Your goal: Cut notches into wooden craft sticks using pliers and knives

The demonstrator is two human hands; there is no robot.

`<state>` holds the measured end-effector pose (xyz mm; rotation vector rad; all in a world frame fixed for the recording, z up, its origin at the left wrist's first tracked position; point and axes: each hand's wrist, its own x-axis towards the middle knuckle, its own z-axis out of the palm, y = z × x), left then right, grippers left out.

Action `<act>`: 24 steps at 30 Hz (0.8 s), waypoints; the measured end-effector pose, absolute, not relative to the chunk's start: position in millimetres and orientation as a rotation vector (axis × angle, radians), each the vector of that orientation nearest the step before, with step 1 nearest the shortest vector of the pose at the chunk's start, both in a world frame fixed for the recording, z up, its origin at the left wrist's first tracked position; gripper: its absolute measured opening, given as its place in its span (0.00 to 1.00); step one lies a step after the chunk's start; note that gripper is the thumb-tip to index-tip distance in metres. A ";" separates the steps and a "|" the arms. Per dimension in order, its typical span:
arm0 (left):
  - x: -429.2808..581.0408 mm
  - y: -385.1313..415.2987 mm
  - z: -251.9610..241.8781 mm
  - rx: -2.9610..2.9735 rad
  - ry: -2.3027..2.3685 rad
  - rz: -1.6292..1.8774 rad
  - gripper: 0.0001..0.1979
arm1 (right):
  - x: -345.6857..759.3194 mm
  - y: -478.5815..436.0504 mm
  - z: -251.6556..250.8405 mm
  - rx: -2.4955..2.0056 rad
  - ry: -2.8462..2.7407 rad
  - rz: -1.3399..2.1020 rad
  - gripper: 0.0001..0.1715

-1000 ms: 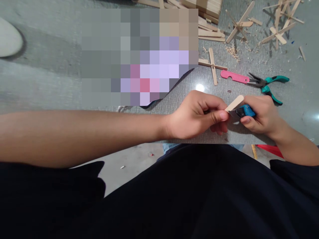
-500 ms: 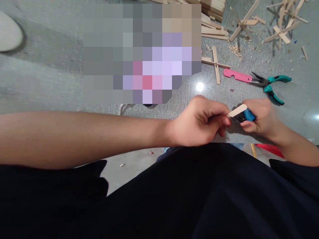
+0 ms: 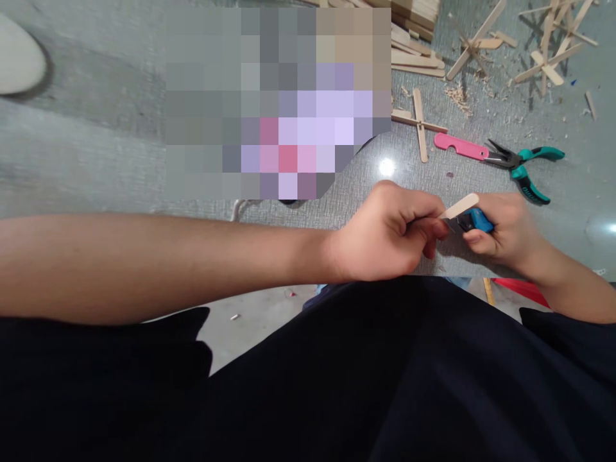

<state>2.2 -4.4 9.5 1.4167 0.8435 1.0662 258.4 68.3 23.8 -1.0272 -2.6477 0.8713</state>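
Since the earliest frame, both hands had shifted slightly toward the person, the held stick lay a bit flatter, and the left thumb was more bent. Left to right: left hand (image 3: pixel 385 231) was closed, thumb and index pinching the lower-left end of the wooden stick (image 3: pixel 462 205). Stick sat between the hands, long axis running from the left fingertips up and rightward, rounded free end just by the right index knuckle; left hand was the one gripping it. Crossed sticks (image 3: pixel 420 122) and a pink-handled tool (image 3: pixel 461 146) lay beyond, on the gray table (image 3: pixel 96 160). Blue-and-black tool (image 3: pixel 482 221) was just below the stick's free end, front pointing left at the pinch; couldn't tell if it touched the wood. Right hand (image 3: pixel 509 224) had its fingers wrapped around that tool. Pliers (image 3: pixel 513 158) lay open beyond it, jaws meeting the pink-handled tool's metal end.
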 end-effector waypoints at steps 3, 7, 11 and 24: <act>2.9 -3.6 9.2 1.401 0.848 1.064 0.16 | 257.8 68.3 25.2 -1.033 -2.651 0.868 0.48; 3.0 -2.4 11.4 1.388 0.882 1.045 0.16 | 256.8 68.8 27.4 -1.051 -2.660 0.849 0.49; 3.2 -2.0 12.6 1.332 0.886 1.046 0.14 | 255.9 71.0 29.7 -1.060 -2.653 0.743 0.48; 4.6 3.0 3.5 1.047 0.773 1.043 0.16 | 253.5 73.8 48.8 -1.176 -2.524 1.313 0.45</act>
